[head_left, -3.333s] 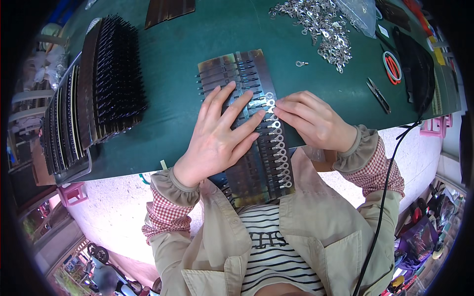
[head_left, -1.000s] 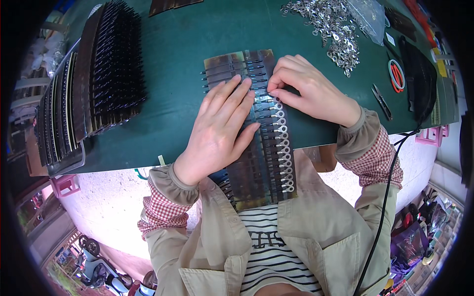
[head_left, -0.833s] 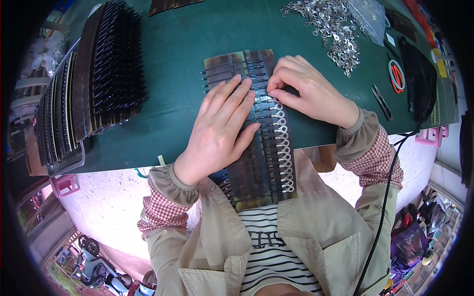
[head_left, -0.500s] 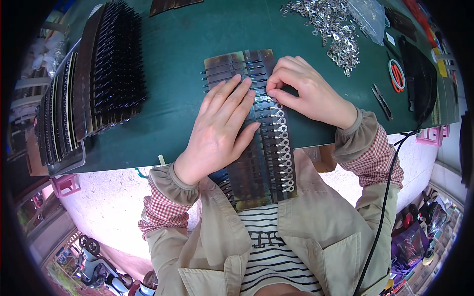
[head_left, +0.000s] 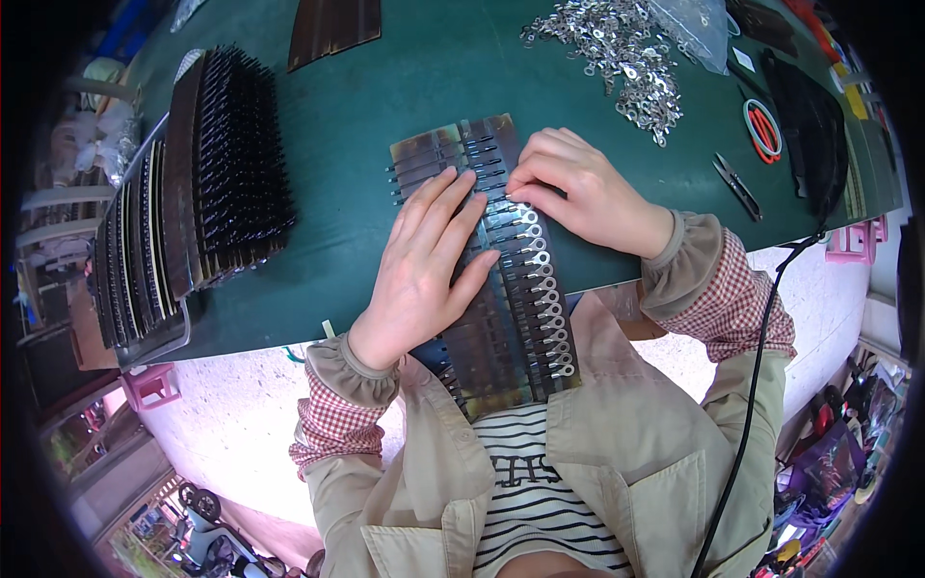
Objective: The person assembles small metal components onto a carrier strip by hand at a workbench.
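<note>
A long dark brown strip holder slants from the table over its front edge toward my lap. Thin black wire ends stick out along it, and silver ring terminals sit in a row on its right side, up to my right hand. My left hand lies flat across the holder's left and middle part, fingers stretched. At the upper right of the row, my right hand is closed in a pinch, thumb and forefinger together at a wire end. Whatever is between those fingertips is too small and hidden to name.
Loose ring terminals lie in a pile at the far right, beside a clear plastic bag. Snips and an orange-and-white coil lie at right. Filled holders stand stacked at left; a brown board lies behind.
The whole view has shifted a little. Both hands keep nearly the same places on the holder, the left flat and the right still pinching at the upper end of the terminal row.
</note>
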Motion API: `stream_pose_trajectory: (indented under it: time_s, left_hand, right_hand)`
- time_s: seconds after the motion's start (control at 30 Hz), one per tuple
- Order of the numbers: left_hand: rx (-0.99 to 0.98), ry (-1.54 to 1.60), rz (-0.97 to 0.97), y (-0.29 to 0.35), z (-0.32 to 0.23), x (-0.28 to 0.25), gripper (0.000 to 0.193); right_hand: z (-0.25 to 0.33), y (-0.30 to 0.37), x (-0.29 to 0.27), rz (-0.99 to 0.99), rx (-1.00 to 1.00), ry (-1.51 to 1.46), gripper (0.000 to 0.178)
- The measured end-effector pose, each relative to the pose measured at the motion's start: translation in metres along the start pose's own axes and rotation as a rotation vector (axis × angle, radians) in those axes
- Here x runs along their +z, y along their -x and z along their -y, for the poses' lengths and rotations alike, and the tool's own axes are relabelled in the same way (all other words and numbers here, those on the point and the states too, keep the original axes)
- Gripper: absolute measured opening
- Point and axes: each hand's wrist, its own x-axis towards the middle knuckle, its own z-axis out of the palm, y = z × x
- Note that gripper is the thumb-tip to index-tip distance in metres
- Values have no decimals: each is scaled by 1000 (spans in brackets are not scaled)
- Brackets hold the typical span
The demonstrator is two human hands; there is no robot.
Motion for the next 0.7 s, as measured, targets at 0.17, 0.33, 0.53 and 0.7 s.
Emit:
stream_pose_trajectory:
  time_s: [0.17,0.33,0.53,0.7]
  left_hand:
    - [-13,11,17,-2,0,1,55]
    - [8,-87,56,-5,-6,1,57]
    - [13,-117,58,-6,-6,2,56]
    - [-6,-43,27,-2,-3,3,52]
  right_hand:
    - [4,18,-5,-63,-48,32,23]
    - [12,26,-7,0,-110,153,43]
    - [11,28,-7,9,-106,155,44]
    - [13,31,-9,-19,-117,132,45]
